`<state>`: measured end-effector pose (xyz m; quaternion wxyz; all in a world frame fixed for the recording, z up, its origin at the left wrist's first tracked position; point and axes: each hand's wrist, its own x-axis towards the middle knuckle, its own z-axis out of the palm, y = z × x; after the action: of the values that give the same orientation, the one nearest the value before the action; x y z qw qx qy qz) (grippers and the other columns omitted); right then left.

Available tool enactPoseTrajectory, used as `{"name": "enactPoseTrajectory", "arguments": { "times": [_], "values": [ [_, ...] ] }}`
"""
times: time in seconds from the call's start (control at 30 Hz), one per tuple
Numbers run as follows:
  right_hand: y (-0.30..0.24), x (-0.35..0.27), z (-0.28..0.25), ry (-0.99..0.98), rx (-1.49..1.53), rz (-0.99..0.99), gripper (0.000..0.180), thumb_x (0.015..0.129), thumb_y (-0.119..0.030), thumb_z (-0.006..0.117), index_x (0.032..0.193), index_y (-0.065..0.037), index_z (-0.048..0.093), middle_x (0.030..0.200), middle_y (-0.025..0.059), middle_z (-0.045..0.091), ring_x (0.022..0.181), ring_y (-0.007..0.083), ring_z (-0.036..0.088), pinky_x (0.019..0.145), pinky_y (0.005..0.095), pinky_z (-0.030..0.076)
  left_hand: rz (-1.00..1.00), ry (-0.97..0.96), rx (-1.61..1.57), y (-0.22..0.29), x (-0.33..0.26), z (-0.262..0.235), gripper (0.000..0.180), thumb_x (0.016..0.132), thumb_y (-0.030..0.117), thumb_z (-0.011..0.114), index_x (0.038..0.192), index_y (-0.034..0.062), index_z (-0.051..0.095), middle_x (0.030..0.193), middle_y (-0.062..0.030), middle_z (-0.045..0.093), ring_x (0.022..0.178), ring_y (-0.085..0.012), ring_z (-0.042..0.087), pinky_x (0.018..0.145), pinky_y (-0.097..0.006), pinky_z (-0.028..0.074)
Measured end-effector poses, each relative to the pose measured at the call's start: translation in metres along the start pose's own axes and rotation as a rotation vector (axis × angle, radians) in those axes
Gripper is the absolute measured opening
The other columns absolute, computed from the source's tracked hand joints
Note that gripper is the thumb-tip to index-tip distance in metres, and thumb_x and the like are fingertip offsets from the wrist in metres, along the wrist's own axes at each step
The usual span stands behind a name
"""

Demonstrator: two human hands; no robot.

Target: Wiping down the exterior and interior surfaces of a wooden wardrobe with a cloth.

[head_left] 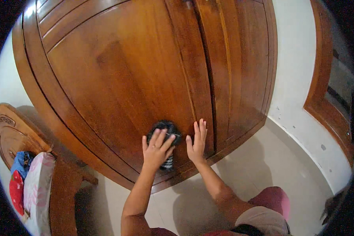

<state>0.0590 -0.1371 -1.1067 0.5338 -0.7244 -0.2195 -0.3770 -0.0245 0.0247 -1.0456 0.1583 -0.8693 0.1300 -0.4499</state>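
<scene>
Left hand splayed over bunched black-and-white cloth low on glossy brown wooden cabinet door | right hand open, empty | step: apparently wiping | next: likely needs even palm pressure

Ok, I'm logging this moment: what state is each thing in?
Brown wooden wardrobe doors: look shut.
Black soft-looking item, partly white-striped: held against the left door.
Left hand: spread over it.
Right hand: open, holding nothing.
Blue fabric: crumpled.
White pink-patterned bedding: on brown wooden frame.
</scene>
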Motion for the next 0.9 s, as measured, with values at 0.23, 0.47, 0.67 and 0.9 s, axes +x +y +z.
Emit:
{"name": "enactPoseTrajectory", "arguments": {
  "times": [0.23, 0.47, 0.67, 0.9],
  "values": [
    [0.010, 0.059, -0.036, 0.496, 0.399, 0.043, 0.029, 0.095, -0.008, 0.040, 0.110, 0.002, 0.062, 0.117, 0.0147, 0.063, 0.119, 0.0336, 0.053, 0.102, 0.0437, 0.039, 0.031, -0.046, 0.257, -0.089, 0.083, -0.110, 0.070, 0.064, 0.006, 0.067, 0.129, 0.0252, 0.051, 0.147, -0.0100, 0.036, 0.139, -0.0351, 0.027, 0.108, -0.067, 0.007],
    [0.042, 0.064, -0.054, 0.767, 0.416, 0.249, 0.034, 0.100, -0.016, 0.034, 0.120, -0.002, 0.058, 0.131, 0.0098, 0.054, 0.131, 0.0317, 0.039, 0.108, 0.0453, 0.031, 0.010, 0.392, 0.298, -0.059, 0.245, -0.129, 0.072, 0.070, 0.013, 0.055, 0.141, 0.0128, 0.041, 0.149, -0.0161, 0.034, 0.135, -0.0375, 0.033, 0.109, -0.058, 0.017],
    [0.088, 0.066, -0.051, 0.764, 0.412, 0.467, 0.040, 0.102, -0.026, 0.033, 0.123, -0.002, 0.058, 0.140, 0.0096, 0.047, 0.135, 0.0312, 0.033, 0.111, 0.0457, 0.024, 0.243, -0.303, 0.162, 0.073, 0.176, -0.012, 0.075, 0.068, 0.025, 0.069, 0.138, 0.0320, 0.044, 0.150, -0.0076, 0.033, 0.138, -0.0321, 0.029, 0.106, -0.063, 0.019],
    [0.121, 0.092, -0.076, 0.510, 0.423, 0.561, 0.061, 0.098, -0.053, 0.032, 0.142, -0.013, 0.041, 0.155, 0.0078, 0.021, 0.144, 0.0287, 0.012, 0.114, 0.0489, 0.016, 0.600, -0.697, 0.062, 0.070, 0.071, 0.034, 0.064, 0.085, 0.013, 0.051, 0.143, 0.0333, 0.034, 0.150, -0.0017, 0.032, 0.135, -0.0204, 0.036, 0.102, -0.047, 0.035]
  ]
}}
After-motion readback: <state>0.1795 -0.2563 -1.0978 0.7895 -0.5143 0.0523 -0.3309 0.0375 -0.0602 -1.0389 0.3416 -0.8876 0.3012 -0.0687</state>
